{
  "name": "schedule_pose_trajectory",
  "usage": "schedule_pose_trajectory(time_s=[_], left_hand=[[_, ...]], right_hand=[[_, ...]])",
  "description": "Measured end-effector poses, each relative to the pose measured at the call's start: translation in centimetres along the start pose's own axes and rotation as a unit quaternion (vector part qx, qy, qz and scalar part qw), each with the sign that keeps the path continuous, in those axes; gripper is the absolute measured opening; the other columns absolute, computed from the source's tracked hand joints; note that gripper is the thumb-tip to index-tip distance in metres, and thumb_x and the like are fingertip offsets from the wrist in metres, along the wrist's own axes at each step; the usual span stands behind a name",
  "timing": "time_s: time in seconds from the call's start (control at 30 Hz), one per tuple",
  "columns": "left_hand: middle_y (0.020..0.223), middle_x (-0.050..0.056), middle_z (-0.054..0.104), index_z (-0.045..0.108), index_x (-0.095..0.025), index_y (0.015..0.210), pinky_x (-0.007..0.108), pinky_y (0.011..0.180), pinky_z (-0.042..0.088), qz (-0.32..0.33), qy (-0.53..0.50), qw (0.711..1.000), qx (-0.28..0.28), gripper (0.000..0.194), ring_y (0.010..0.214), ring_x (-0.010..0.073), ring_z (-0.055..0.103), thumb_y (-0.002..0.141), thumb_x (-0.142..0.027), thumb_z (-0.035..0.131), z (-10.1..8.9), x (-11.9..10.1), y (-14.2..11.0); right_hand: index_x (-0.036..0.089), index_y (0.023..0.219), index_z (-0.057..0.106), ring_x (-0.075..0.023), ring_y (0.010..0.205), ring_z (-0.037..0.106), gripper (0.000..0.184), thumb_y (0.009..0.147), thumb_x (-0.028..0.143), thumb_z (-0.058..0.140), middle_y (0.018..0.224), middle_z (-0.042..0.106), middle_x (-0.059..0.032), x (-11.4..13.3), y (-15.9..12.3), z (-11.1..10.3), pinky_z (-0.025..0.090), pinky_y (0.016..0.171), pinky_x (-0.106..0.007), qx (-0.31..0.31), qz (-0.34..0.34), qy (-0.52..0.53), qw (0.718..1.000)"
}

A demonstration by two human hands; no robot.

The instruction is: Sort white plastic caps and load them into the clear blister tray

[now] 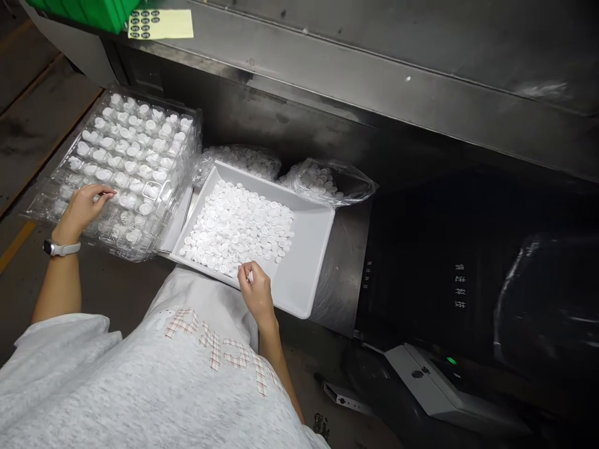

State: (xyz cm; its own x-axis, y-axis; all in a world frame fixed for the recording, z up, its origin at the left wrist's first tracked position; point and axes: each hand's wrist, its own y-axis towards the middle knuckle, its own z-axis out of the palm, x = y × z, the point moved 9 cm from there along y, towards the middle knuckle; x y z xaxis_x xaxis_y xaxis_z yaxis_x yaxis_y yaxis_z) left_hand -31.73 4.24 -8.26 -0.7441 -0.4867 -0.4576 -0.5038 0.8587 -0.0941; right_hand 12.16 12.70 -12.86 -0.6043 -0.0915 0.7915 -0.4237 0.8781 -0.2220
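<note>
Along the dull metal counter (339,268), the stack of clear plastic trays (133,149) sits at ten o'clock. Nearer centre, a shallow grey plastic bin (304,249), long axis about nine-thirty to three-thirty, holds small round white plastic discs (229,224), at eleven o'clock from the nearer right hand (258,296), closed on a white piece (251,276). The left hand (83,211) pinches over the stack; its grip's content I can't tell.

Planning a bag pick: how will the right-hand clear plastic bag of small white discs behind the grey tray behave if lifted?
The clear plastic bag will probably sag: its film looks wrinkled. The small white discs bunch towards its left end, so the load would likely pull that way and slump.
</note>
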Motion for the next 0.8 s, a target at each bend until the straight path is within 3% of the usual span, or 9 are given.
schedule_pose_trajectory(time_s=[0.17,0.37,0.43,0.53,0.57,0.63,0.73,0.8], left_hand=[[0.105,0.004,0.068,0.069,-0.013,0.108,0.022,0.081,0.044,-0.008,-0.014,1.000,-0.002,0.029,0.084,0.0129,0.057,0.091,-0.035,0.059,0.1,-0.4,0.7],[0.106,0.007,0.067,0.067,-0.012,0.103,0.025,0.085,0.045,0.010,0.003,0.999,-0.052,0.024,0.087,0.0138,0.056,0.092,-0.029,0.055,-1.2,-0.5,0.5],[0.112,0.012,0.066,0.066,-0.009,0.109,0.029,0.083,0.046,0.015,0.009,0.995,-0.096,0.029,0.088,0.0173,0.057,0.095,-0.029,0.050,-2.4,-1.6,-0.6],[0.116,0.018,0.064,0.063,-0.009,0.114,0.036,0.087,0.046,0.033,-0.002,0.986,-0.162,0.034,0.096,0.0234,0.059,0.097,-0.031,0.043,-2.7,-5.7,-3.5],[0.115,0.018,0.064,0.061,-0.010,0.112,0.039,0.090,0.046,0.043,-0.015,0.983,-0.176,0.032,0.099,0.0247,0.059,0.098,-0.030,0.041,-1.8,-7.5,-4.5],[0.107,0.015,0.066,0.059,-0.014,0.110,0.039,0.092,0.047,0.075,-0.062,0.984,-0.146,0.031,0.098,0.0228,0.060,0.101,-0.030,0.033,2.4,-11.5,-6.1],[0.108,0.008,0.068,0.065,-0.020,0.108,0.031,0.091,0.051,0.146,-0.111,0.982,0.035,0.025,0.100,0.0178,0.064,0.099,-0.031,0.044,13.1,-17.5,-7.1],[0.127,0.012,0.062,0.062,-0.016,0.123,0.040,0.100,0.050,0.131,-0.092,0.982,0.105,0.030,0.119,0.0224,0.059,0.096,-0.024,0.051,19.3,-19.1,-6.8]], right_hand=[[0.016,0.074,0.036,-0.0092,0.071,0.043,0.038,0.093,0.048,0.039,0.075,0.049,-0.0033,-0.7,-0.7,0.8,0.034,0.067,-0.023,-0.002,0.015,0.006,1.000],[0.015,0.075,0.040,-0.0104,0.073,0.044,0.045,0.092,0.057,0.038,0.077,0.051,-0.0040,-1.5,-1.3,1.4,0.034,0.069,-0.024,0.015,0.043,0.018,0.999],[0.015,0.078,0.045,-0.0108,0.074,0.045,0.049,0.094,0.061,0.036,0.079,0.052,-0.0042,-1.9,-1.3,1.6,0.034,0.070,-0.024,0.026,0.060,0.027,0.998],[0.014,0.080,0.048,-0.0103,0.073,0.045,0.049,0.098,0.054,0.027,0.077,0.051,-0.0032,-3.2,-0.9,2.3,0.036,0.072,-0.023,0.042,0.098,0.037,0.994],[0.013,0.081,0.049,-0.0099,0.073,0.046,0.045,0.100,0.049,0.028,0.077,0.051,-0.0029,-3.9,-0.5,2.6,0.037,0.073,-0.023,0.044,0.115,0.035,0.992],[0.012,0.086,0.050,-0.0094,0.080,0.050,0.034,0.100,0.039,0.035,0.084,0.054,-0.0034,-5.8,0.5,3.0,0.041,0.080,-0.023,0.039,0.152,0.023,0.987],[0.009,0.101,0.053,-0.0117,0.102,0.053,0.023,0.096,0.031,0.052,0.111,0.055,-0.0083,-9.0,2.7,2.8,0.045,0.096,-0.028,0.018,0.207,-0.019,0.978],[0.008,0.111,0.054,-0.0159,0.116,0.050,0.031,0.091,0.031,0.061,0.125,0.051,-0.0113,-10.6,4.3,2.8,0.044,0.105,-0.034,0.024,0.230,-0.045,0.972]])
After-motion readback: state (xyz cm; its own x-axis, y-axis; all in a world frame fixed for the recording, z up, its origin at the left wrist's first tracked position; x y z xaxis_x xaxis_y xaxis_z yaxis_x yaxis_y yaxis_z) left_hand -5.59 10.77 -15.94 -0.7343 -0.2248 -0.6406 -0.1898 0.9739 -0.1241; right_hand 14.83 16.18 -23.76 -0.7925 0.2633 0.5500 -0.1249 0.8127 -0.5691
